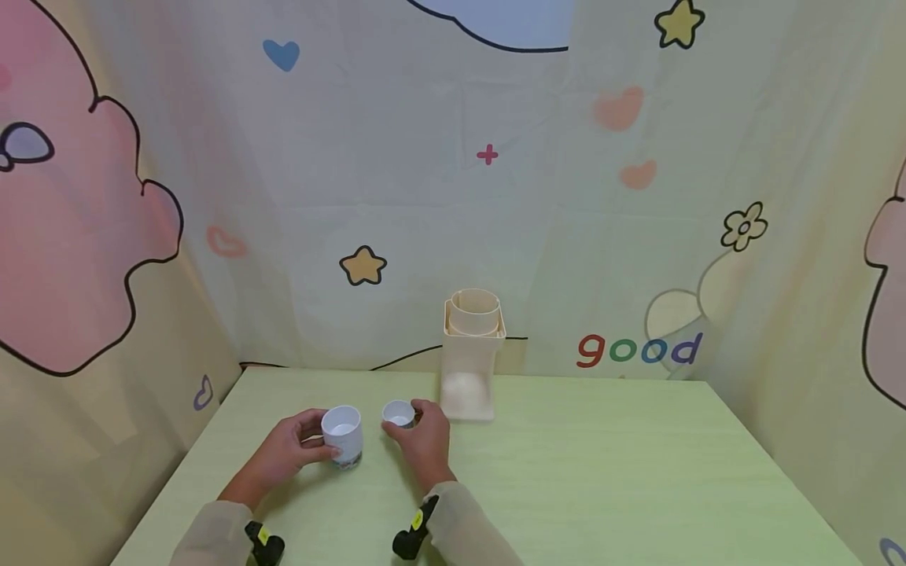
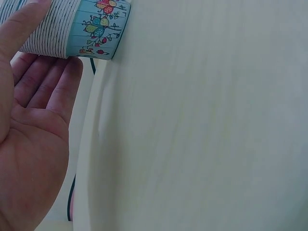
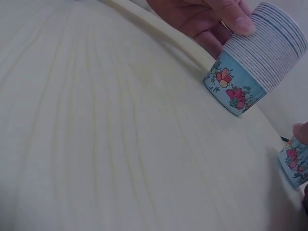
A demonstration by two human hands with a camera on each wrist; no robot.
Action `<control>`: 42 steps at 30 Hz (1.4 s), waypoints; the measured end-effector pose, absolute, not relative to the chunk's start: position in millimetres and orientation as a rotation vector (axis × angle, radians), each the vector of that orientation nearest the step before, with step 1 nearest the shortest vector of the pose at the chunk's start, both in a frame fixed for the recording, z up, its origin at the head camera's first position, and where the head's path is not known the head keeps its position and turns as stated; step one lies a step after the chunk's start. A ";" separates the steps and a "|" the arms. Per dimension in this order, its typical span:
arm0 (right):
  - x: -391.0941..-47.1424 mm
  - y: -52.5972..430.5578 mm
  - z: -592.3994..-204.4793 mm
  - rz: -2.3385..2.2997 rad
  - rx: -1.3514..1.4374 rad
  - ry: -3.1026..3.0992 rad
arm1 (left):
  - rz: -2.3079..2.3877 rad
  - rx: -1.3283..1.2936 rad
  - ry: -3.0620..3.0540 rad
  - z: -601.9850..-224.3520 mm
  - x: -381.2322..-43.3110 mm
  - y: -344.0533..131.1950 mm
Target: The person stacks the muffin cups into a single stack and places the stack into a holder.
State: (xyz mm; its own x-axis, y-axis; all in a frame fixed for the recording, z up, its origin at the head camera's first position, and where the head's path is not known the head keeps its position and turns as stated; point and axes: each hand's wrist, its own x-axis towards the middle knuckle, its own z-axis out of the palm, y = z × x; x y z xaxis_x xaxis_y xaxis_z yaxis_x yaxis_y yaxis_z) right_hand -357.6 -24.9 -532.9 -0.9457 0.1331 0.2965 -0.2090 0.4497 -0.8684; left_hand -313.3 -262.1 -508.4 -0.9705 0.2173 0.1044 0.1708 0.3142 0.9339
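My left hand (image 1: pixel 283 448) grips a stack of nested paper cups (image 1: pixel 343 436) between thumb and fingers. In the left wrist view the stack's (image 2: pixel 57 29) many white rims show above a light blue printed cup wall. A little to its right, my right hand (image 1: pixel 429 446) pinches a paper cup (image 1: pixel 399 413) by its sides. This cup looks shorter than the stack, and I cannot tell whether others are nested in it. At the right edge of the right wrist view, only part of the cup (image 3: pixel 294 163) and some fingertips appear. The stack and the cup are apart.
A cream dispenser-like stand (image 1: pixel 469 377) with a round tube (image 1: pixel 475 313) at its top stands at the table's back, just beyond my right hand. The pale table (image 1: pixel 602 464) reaches back to a printed cloth (image 1: pixel 425 157) hanging behind it.
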 end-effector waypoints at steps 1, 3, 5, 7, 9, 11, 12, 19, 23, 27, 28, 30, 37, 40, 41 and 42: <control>-357.1 -24.4 -532.6 1.505 0.064 -2.384 | 1.782 0.369 2.512 -508.0 -312.8 -261.8; -355.9 -23.0 -532.0 1.523 0.067 -2.385 | 1.785 0.365 2.510 -508.0 -312.4 -261.7; -354.5 -21.6 -531.4 1.552 0.067 -2.384 | 1.781 0.370 2.514 -509.1 -313.0 -262.3; -353.0 -19.8 -530.2 1.588 0.074 -2.378 | 1.773 0.367 2.524 -510.0 -313.7 -262.8; -351.5 -17.9 -528.9 1.624 0.087 -2.364 | 1.773 0.367 2.526 -510.7 -314.5 -263.4; -349.5 -15.8 -526.7 1.662 0.105 -2.352 | 1.770 0.371 2.527 -511.0 -315.4 -263.8; -348.7 -14.9 -525.7 1.678 0.116 -2.344 | 1.772 0.363 2.524 -510.7 -315.4 -263.7; -342.3 -7.0 -519.5 1.823 0.168 -2.306 | 1.764 0.384 2.523 -509.3 -314.8 -262.5; -337.5 -0.3 -512.5 1.895 0.203 -2.318 | 1.746 0.387 2.532 -510.8 -315.4 -262.7; -334.3 7.3 -504.2 1.953 0.252 -2.320 | 1.753 0.369 2.533 -511.9 -316.7 -263.4; -333.6 8.7 -502.2 1.968 0.257 -2.322 | 1.764 0.359 2.527 -512.2 -316.9 -263.9; -332.0 11.5 -498.9 1.983 0.273 -2.323 | 1.760 0.367 2.529 -512.2 -316.9 -264.5; -327.0 17.7 -490.7 2.018 0.326 -2.327 | 1.743 0.377 2.540 -508.4 -313.4 -264.2; -324.4 19.1 -486.9 2.062 0.350 -2.308 | 1.740 0.397 2.539 -507.1 -313.1 -264.1; -323.5 19.2 -485.5 2.078 0.359 -2.296 | 1.743 0.401 2.537 -506.9 -313.2 -264.2; -322.7 19.1 -484.3 2.091 0.364 -2.286 | 1.750 0.402 2.534 -506.8 -313.2 -264.1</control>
State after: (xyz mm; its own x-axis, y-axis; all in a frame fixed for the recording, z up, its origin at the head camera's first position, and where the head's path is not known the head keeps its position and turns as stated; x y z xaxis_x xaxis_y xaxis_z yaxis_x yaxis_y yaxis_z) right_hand -322.7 19.1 -484.3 -0.9726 -0.1562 0.1725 -0.1857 0.0743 -0.9798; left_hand -313.2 -264.1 -506.8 -0.9658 0.2316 0.1166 0.1909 0.3313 0.9240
